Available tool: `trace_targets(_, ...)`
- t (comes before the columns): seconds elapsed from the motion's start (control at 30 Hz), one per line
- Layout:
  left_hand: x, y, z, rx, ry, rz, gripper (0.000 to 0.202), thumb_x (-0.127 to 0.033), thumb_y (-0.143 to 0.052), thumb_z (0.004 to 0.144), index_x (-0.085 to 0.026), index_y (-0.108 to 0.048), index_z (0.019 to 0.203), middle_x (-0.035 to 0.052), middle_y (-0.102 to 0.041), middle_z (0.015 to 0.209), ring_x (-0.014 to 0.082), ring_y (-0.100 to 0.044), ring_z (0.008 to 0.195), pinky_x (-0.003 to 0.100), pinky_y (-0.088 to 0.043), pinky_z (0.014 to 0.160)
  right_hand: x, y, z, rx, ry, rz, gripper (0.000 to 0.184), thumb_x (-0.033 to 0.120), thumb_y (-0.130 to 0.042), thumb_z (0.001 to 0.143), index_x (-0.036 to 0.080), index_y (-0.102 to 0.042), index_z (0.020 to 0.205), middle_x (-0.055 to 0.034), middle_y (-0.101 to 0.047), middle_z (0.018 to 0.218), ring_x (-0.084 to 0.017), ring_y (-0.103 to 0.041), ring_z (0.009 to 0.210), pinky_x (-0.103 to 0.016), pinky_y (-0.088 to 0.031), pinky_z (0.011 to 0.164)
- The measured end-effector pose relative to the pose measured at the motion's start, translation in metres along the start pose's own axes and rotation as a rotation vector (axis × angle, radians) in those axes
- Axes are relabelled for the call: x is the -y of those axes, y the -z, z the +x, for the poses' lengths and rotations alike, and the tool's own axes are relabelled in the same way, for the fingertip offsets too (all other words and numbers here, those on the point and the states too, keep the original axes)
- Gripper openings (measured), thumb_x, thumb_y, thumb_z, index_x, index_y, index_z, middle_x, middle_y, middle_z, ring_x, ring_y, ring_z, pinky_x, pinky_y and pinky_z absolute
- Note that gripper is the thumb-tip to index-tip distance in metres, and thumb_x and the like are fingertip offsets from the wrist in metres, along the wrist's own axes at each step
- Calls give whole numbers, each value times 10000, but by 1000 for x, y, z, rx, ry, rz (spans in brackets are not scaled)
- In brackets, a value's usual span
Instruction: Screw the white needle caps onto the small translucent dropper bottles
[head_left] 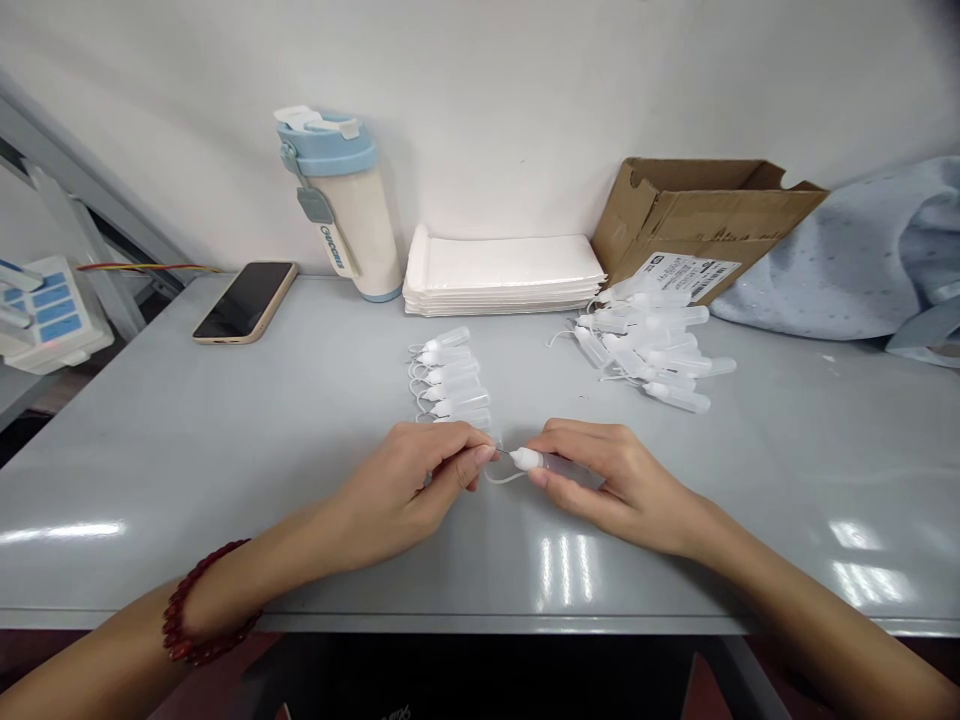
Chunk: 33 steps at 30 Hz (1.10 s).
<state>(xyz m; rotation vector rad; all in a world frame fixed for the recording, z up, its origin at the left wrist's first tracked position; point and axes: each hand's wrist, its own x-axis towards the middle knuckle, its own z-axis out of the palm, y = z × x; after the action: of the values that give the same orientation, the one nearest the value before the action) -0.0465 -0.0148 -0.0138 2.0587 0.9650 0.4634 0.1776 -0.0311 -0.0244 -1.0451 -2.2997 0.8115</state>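
A small translucent needle-tip squeeze bottle lies in my right hand, thumb and fingers closed round it below its white top. The thin metal needle points left, its end at the fingertips of my left hand. A thin white strap loops from the bottle's neck to these pinched fingers, which mostly hide the cap at its end. Just beyond my left hand, several similar bottles lie in a row, strap loops to the left. A loose pile of more bottles lies at the back right.
Along the wall stand a cream and blue tumbler, a stack of white padded envelopes and an open cardboard box. A phone lies at the left of the grey table. Pale blue fabric sits at the right.
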Motion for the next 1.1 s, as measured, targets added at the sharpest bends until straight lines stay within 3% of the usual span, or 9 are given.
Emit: trace_targets(1.1, -3, 1, 1, 37, 8, 6, 293, -244, -369, 955, -154, -581, 774, -20, -562, 663, 88, -481, 583, 209, -388, 591, 1, -1, -2, 10, 15, 1, 160, 224, -497, 906, 131, -621, 946, -14, -575, 724, -100, -509, 632, -222, -397, 595)
